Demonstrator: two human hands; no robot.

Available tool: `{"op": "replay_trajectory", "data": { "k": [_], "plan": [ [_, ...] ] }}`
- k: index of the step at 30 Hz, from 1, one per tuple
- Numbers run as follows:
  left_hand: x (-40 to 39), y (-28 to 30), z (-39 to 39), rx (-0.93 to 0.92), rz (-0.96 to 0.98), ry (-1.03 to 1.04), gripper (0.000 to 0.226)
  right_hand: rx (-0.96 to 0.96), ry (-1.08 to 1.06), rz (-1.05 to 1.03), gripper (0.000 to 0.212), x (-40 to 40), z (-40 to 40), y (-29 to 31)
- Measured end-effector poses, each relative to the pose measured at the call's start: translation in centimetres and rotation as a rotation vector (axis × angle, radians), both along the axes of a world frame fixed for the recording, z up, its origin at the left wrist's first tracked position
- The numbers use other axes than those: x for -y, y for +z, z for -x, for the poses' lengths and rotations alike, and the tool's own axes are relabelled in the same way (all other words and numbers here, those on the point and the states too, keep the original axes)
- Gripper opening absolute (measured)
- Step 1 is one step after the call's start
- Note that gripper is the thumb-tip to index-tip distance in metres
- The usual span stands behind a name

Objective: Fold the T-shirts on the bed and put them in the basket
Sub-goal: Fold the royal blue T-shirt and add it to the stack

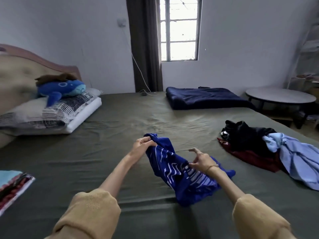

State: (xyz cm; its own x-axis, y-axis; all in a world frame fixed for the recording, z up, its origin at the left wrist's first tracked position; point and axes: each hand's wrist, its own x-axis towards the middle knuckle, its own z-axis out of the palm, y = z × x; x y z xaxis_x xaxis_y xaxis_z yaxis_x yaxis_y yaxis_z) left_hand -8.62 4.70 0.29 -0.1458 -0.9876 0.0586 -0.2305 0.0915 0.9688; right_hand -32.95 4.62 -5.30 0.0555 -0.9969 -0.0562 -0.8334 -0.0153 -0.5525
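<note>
A blue T-shirt with white stripes (174,171) hangs crumpled over the olive-green bed (103,152), its lower end touching the sheet. My left hand (143,144) grips its upper end in a fist. My right hand (200,158) pinches the cloth lower down with thumb and fingers, the other fingers spread. A pile of unfolded shirts lies to the right: a black one (245,133), a dark red one (255,159) and a light blue one (296,157). No basket is in view.
A stack of folded clothes (12,185) sits at the left edge. Pillows (51,112) with a blue plush whale (60,90) lie by the headboard. A folded navy blanket (205,98) lies at the far side. A round table (279,99) stands beyond the bed's right corner.
</note>
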Motion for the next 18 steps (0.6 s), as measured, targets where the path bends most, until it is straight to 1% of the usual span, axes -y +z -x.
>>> {"op": "replay_trajectory", "data": {
  "k": [2, 4, 6, 9, 10, 12, 14, 16, 18],
  "plan": [
    [-1.0, 0.5, -2.5, 0.04, -0.008, 0.005, 0.013, -0.132, 0.132, -0.04, 0.039, 0.2, -3.2, -0.5],
    [-1.9, 0.7, -5.0, 0.089, -0.014, 0.028, 0.006, -0.145, 0.246, -0.081, 0.035, -0.1, -6.6, -1.2],
    [-2.3, 0.7, -7.3, 0.141, -0.022, 0.106, 0.011, -0.125, 0.292, -0.108, 0.036, -0.5, -9.2, -2.0],
    [-3.7, 0.2, -10.5, 0.246, -0.047, 0.266, 0.018, -0.147, 0.315, -0.157, 0.034, -1.5, -12.1, -3.9],
    [-4.3, -0.2, -11.3, 0.263, -0.075, 0.274, 0.026, -0.159, 0.307, -0.17, 0.039, -1.9, -12.7, -4.5],
    [-5.8, -1.5, -13.0, 0.284, -0.126, 0.216, 0.041, -0.174, 0.29, -0.198, 0.06, -2.7, -14.0, -6.0],
    [-7.0, -2.7, -14.0, 0.346, -0.128, 0.15, 0.04, -0.218, 0.278, -0.207, 0.078, -3.2, -14.7, -7.0],
    [-7.5, -3.3, -14.8, 0.421, -0.115, 0.138, 0.032, -0.254, 0.274, -0.219, 0.085, -3.5, -15.4, -7.4],
    [-7.6, -3.2, -15.2, 0.462, -0.11, 0.145, 0.034, -0.265, 0.271, -0.24, 0.08, -3.6, -15.6, -7.7]
  ]
}}
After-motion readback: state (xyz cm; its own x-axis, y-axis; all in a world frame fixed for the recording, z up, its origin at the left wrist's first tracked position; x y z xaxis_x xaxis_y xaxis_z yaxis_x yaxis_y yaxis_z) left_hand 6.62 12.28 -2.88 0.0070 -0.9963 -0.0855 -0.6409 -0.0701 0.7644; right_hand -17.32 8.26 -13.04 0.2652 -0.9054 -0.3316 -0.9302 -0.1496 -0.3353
